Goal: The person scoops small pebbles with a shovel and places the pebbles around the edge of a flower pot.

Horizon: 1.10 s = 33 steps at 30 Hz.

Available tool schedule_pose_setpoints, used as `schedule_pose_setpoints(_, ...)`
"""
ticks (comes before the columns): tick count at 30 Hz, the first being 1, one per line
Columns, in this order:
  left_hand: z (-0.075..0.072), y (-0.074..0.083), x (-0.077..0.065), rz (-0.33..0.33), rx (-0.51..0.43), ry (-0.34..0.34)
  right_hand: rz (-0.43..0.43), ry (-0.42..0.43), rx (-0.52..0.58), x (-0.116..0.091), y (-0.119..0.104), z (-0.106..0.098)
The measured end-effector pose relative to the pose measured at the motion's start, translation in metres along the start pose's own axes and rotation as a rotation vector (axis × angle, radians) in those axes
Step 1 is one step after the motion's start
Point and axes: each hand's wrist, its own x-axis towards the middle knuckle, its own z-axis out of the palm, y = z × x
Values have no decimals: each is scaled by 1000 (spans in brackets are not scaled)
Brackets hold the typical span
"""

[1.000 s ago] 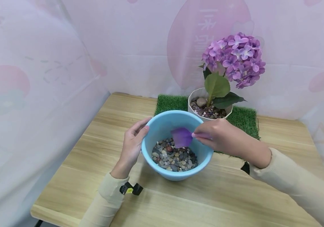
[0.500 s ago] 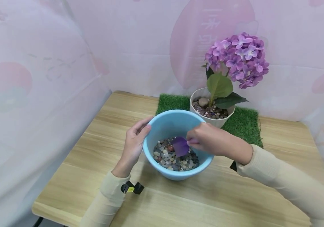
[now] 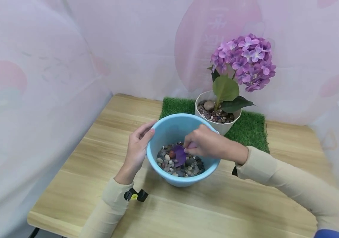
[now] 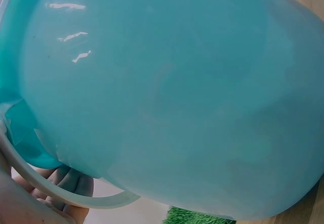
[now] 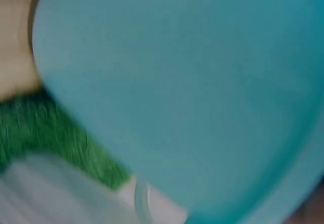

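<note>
A light blue bucket [image 3: 184, 181] with pebbles [image 3: 193, 169] in its bottom stands in the middle of the table, in the head view. My left hand [image 3: 136, 148] grips its left rim, thumb over the edge. The left wrist view has the bucket's outer wall [image 4: 162, 92], a pale carrying handle [image 4: 66, 196] and part of that hand at lower left. Inside the bucket, my right hand [image 3: 206, 142] holds a small purple shovel [image 3: 180, 156] by its handle, the blade down among the pebbles. The right wrist view is blurred and mostly filled by the bucket's wall [image 5: 172, 82].
Behind the bucket, a white flowerpot [image 3: 220, 127] with pebbles and a purple hydrangea [image 3: 243, 62] stands on a green turf mat [image 3: 249, 130]. The wooden table [image 3: 92, 162] ends against white curtains at the back and left. A blue object [image 3: 331, 234] shows at the bottom right edge.
My right hand has moved left and down into the bucket, bringing the shovel's blade from above the pebbles into them. My left hand keeps its grip on the rim.
</note>
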Motion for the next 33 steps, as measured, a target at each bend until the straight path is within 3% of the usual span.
schedule_pose_setpoints(3, -1, -1, 0, 9, 5, 3, 6, -20, -8, 3, -2, 3)
schedule_pose_setpoints(8, -1, -3, 2, 6, 13, 12, 91, -29, 28, 5, -1, 4)
schedule_pose_setpoints(13, 1, -6, -2, -9, 12, 8, 95, -25, 57, -1, 2, 6)
schedule_pose_setpoints(20, -1, -1, 0, 15, 25, 3, 146, -99, -33, 1, 1, 1)
schedule_pose_setpoints(27, 0, 0, -3, -9, 16, 17, 82, -86, 8, 7, -7, 1)
schedule_pose_setpoints(33, 0, 0, -4, -4, 3, 28, 107, -98, 55, 12, -1, 3)
